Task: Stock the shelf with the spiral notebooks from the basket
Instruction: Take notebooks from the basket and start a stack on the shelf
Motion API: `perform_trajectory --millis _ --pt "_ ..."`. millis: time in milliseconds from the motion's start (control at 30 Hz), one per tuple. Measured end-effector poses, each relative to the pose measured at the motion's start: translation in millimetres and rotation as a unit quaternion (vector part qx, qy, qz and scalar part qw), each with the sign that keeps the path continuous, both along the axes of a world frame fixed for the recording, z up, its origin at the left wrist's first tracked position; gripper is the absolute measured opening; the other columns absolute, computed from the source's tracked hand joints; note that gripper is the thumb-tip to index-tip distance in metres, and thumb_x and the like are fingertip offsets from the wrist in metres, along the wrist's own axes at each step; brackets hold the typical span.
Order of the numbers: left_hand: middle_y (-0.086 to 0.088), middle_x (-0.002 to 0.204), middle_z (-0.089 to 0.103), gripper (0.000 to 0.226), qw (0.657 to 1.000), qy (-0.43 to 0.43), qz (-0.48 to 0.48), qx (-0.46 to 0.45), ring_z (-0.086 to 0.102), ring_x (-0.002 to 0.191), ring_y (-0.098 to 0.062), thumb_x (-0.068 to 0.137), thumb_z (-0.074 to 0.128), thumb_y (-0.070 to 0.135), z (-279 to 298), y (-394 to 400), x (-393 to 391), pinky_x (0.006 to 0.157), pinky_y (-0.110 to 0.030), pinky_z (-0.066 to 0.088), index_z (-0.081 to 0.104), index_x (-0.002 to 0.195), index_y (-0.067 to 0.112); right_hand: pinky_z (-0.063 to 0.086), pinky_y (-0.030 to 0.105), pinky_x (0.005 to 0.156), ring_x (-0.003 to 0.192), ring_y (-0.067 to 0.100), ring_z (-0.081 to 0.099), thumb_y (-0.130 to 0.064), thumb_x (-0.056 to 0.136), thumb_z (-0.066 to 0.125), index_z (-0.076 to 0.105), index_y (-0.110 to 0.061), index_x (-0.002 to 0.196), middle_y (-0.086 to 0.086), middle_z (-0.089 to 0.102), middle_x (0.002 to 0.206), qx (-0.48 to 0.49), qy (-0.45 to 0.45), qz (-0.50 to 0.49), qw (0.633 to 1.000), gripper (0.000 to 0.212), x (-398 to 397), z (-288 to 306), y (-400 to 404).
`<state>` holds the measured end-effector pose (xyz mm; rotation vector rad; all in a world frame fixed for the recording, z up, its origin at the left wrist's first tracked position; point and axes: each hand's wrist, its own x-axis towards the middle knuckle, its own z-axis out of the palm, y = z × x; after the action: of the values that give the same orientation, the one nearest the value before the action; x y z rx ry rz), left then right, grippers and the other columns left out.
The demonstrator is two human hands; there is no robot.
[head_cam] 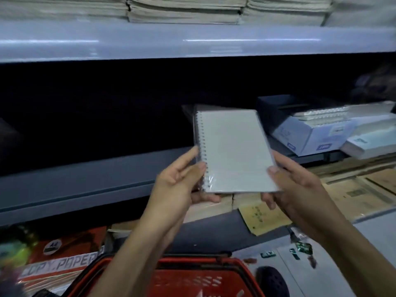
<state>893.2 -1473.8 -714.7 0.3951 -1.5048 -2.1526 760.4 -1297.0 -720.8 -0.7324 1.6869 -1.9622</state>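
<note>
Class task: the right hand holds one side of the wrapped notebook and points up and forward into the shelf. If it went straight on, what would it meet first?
Probably nothing soon: beyond the right hand and spiral notebook lies the dark shelf bay. The open box sits further right. Depth is unclear.
</note>
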Motion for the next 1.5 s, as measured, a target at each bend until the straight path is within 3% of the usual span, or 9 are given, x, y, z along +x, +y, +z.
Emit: perform_trajectory --millis 300,467,567,733,867,1000,1100,1233,1500 --pt "-0.011 0.104 0.074 0.039 0.991 -0.045 0.125 0.032 0.075 0.066 -0.015 0.097 0.062 0.015 27.2 -35.7 -72.9 0.075 -0.033 0.062 0.054 0.133 0.004 0.049 0.022 0.045 0.058 0.02 0.059 -0.014 0.097 0.061 0.059 0.006 0.122 0.021 0.066 0.097 0.064 -0.092 -0.03 0.993 0.032 -88.1 23.7 -65.6" --pt "0.016 0.088 0.077 0.044 0.964 -0.084 0.142 -0.209 0.076 0.072 -0.01 0.08 0.08 0.029 14.6 -22.7 -48.6 0.069 -0.015 0.055 0.064 0.121 0.026 0.061 0.033 0.061 0.071 0.031 0.069 -0.014 0.082 0.075 0.054 -0.004 0.122 0.021 0.068 0.105 0.073 -0.043 -0.05 0.995 0.046 -71.6 9.6 -34.5" --pt "0.011 0.077 0.077 0.036 0.948 -0.091 0.17 -0.253 0.074 0.07 -0.003 0.08 0.08 0.03 8.5 -21.0 -53.6 0.071 -0.018 0.054 0.069 0.114 0.024 0.062 0.033 0.063 0.071 0.031 0.069 -0.01 0.08 0.074 0.059 -0.003 0.116 0.022 0.068 0.094 0.021 -0.014 -0.109 0.994 0.039 -66.0 -2.4 -32.5" --pt "0.014 0.105 0.066 0.029 0.92 -0.09 0.221 -0.311 0.07 0.074 -0.01 0.079 0.081 0.036 2.6 -24.0 -77.7 0.073 -0.021 0.057 0.074 0.103 0.024 0.06 0.025 0.059 0.064 0.022 0.068 -0.012 0.087 0.073 0.065 -0.004 0.117 0.016 0.069 0.087 -0.004 -0.027 -0.189 0.982 0.033 -80.4 -6.4 -52.2" --pt "0.015 0.105 0.058 0.023 0.91 -0.128 0.258 -0.298 0.063 0.09 -0.009 0.081 0.078 0.041 5.5 -40.1 -103.3 0.068 -0.013 0.045 0.073 0.1 0.029 0.059 0.024 0.056 0.06 0.021 0.065 -0.016 0.093 0.067 0.065 -0.001 0.123 0.016 0.064 0.082 0.013 -0.024 -0.196 0.98 0.034 -100.2 -0.2 -80.7" --pt "0.008 0.103 0.065 0.031 0.905 -0.144 0.271 -0.296 0.063 0.075 0.007 0.084 0.075 0.044 10.4 -53.7 -115.7 0.056 -0.008 0.038 0.072 0.107 0.023 0.062 0.028 0.057 0.06 0.024 0.063 -0.011 0.092 0.069 0.062 -0.003 0.128 0.015 0.062 0.077 0.009 -0.026 -0.196 0.98 0.038 -111.5 3.5 -102.0" --pt "0.011 0.077 0.067 0.029 0.929 -0.12 0.246 -0.248 0.063 0.061 0.013 0.086 0.075 0.035 10.8 -56.1 -112.3 0.049 -0.003 0.043 0.069 0.11 0.018 0.06 0.028 0.055 0.06 0.024 0.063 -0.011 0.092 0.069 0.061 -0.003 0.129 0.015 0.062 0.076 0.005 -0.031 -0.199 0.98 0.039 -111.6 1.9 -107.5" --pt "0.011 0.12 0.06 0.048 0.938 -0.124 0.223 -0.236 0.07 0.088 -0.02 0.079 0.076 0.05 2.7 -59.2 -93.8 0.08 -0.032 0.059 0.061 0.121 0.035 0.058 0.031 0.058 0.058 0.02 0.065 -0.021 0.095 0.065 0.057 -0.015 0.134 0.011 0.064 0.08 0.014 -0.001 -0.221 0.975 0.04 -93.3 -0.5 -95.2" --pt "0.009 0.113 0.066 0.041 0.955 -0.142 0.178 -0.192 0.069 0.077 -0.027 0.085 0.075 0.029 -13.4 -35.9 0.2 0.062 -0.033 0.06 0.063 0.124 0.026 0.057 0.032 0.05 0.055 0.024 0.063 -0.015 0.094 0.065 0.072 -0.011 0.097 0.016 0.067 0.076 0.136 0.036 -0.083 0.987 0.008 34.5 -27.8 -42.9"
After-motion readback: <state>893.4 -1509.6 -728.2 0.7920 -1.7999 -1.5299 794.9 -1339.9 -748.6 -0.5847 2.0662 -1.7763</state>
